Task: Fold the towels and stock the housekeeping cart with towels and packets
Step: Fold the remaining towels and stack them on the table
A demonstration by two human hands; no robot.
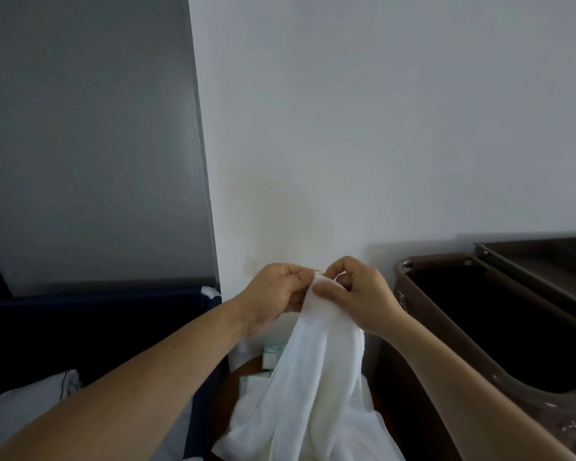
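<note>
A white towel point(316, 371) hangs in long folds from both my hands, raised in front of a white wall. My left hand point(273, 296) pinches its top edge from the left. My right hand point(356, 294) pinches the same top edge from the right, thumb pressed on the cloth. The two hands are almost touching. The towel's lower part drapes over a round brown table point(225, 387). Pale green and white packets point(269, 356) lie on that table, partly hidden behind the towel. The housekeeping cart point(526, 284) stands at the right, with a dark brown bag compartment and grey rails.
A dark navy bed frame point(107, 314) with white bedding point(24, 404) fills the lower left. A tall grey panel point(90, 144) rises behind it. The cart's clear curved plastic piece point(542, 397) sits at lower right.
</note>
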